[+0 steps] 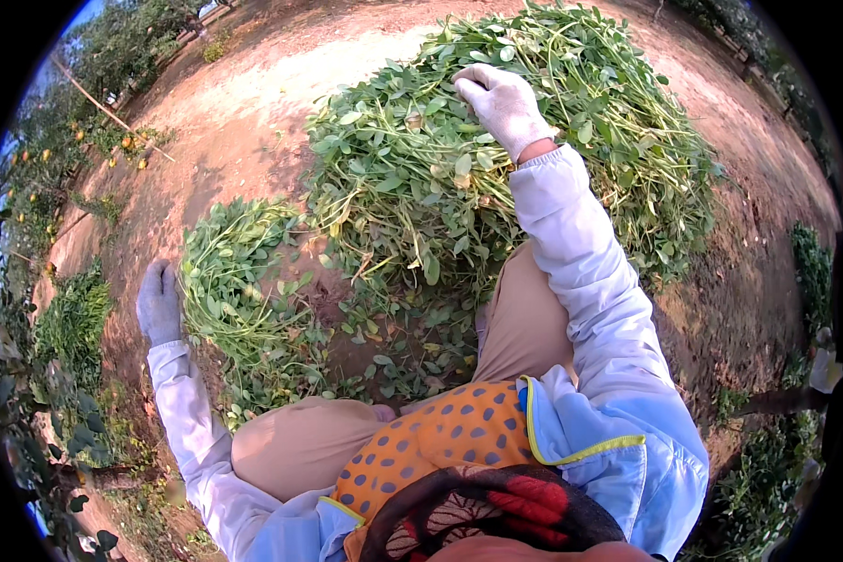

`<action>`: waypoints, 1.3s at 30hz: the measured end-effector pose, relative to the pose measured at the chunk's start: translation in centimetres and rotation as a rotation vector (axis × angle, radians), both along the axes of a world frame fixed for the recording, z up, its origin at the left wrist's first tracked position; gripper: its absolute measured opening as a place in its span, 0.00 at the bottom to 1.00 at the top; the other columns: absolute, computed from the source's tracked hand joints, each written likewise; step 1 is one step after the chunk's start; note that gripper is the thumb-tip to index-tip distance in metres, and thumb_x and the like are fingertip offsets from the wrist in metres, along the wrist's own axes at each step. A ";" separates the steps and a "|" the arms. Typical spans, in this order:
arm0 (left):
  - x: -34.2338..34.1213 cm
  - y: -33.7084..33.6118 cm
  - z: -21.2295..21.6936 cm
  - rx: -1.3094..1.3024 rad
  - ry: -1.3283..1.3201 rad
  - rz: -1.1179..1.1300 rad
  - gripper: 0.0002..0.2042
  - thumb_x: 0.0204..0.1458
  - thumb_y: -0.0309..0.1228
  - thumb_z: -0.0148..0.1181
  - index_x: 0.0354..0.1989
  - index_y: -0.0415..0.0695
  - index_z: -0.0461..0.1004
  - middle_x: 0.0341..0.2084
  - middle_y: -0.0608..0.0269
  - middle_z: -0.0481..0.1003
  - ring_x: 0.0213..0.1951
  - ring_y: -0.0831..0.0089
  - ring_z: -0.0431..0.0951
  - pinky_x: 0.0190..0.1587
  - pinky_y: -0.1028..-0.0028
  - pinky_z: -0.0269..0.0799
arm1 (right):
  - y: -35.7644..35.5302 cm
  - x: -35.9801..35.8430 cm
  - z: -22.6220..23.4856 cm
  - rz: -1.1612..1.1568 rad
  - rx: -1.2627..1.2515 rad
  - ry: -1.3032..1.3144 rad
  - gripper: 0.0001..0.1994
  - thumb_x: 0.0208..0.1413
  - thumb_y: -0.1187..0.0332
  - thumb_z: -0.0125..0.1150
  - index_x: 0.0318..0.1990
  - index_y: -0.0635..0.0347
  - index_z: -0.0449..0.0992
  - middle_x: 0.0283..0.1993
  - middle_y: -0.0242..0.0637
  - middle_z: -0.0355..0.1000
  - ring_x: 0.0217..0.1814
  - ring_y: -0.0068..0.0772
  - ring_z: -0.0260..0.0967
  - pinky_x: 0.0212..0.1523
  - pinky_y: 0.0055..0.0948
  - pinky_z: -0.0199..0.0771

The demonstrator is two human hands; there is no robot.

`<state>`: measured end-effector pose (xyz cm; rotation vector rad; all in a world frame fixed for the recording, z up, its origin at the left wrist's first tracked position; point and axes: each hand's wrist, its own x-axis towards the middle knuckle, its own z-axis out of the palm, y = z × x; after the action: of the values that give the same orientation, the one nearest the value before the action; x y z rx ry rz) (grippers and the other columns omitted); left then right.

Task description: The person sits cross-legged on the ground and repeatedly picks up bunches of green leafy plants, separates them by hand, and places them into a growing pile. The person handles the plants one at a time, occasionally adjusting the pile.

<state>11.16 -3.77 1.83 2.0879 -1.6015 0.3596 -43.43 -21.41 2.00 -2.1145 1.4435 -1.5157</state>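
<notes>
A large heap of cut leafy green plants (393,178) with long pale stems lies on the ground in front of me. My right hand (504,105), in a whitish glove, is over the upper part of this heap with its fingers bent together. Whatever may be between those fingers is hidden. At the left, my left hand (159,304) in a grey glove has its fingers stretched out and nothing in it. It is beside the outer edge of a smaller pile of the same plants (239,272).
My bent knees (290,445) are close to both piles. Loose leaves lie on the bare soil (323,290) between them. Trees with orange fruit (126,142) stand at the far left, by a long thin pole (94,98). Low plants (810,272) grow at the right.
</notes>
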 end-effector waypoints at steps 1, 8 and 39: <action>-2.6 0.4 1.9 -0.056 -0.127 -0.065 0.11 0.58 0.35 0.56 0.45 0.45 0.75 0.39 0.53 0.78 0.40 0.54 0.79 0.42 0.64 0.73 | -0.6 0.3 0.1 0.007 0.016 0.019 0.10 0.56 0.60 0.60 0.38 0.54 0.81 0.34 0.42 0.78 0.40 0.44 0.75 0.43 0.37 0.74; -19.3 3.2 5.8 -0.030 -0.347 -0.643 0.08 0.53 0.35 0.63 0.36 0.46 0.73 0.27 0.58 0.74 0.27 0.58 0.77 0.27 0.66 0.72 | -6.0 0.4 -3.5 0.072 0.362 0.580 0.11 0.52 0.59 0.60 0.39 0.53 0.82 0.38 0.44 0.78 0.43 0.46 0.76 0.46 0.39 0.75; -20.3 2.2 -2.5 0.309 0.517 -0.802 0.27 0.58 0.38 0.53 0.64 0.41 0.59 0.53 0.50 0.70 0.49 0.63 0.75 0.51 0.69 0.70 | 8.6 12.6 0.2 0.820 0.348 0.029 0.08 0.53 0.69 0.64 0.39 0.60 0.78 0.33 0.31 0.76 0.36 0.18 0.71 0.40 0.23 0.71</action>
<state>-9.12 -1.57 -0.67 1.3642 -2.0411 -0.6735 -30.85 -12.82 2.19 -2.0956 0.6152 -0.8489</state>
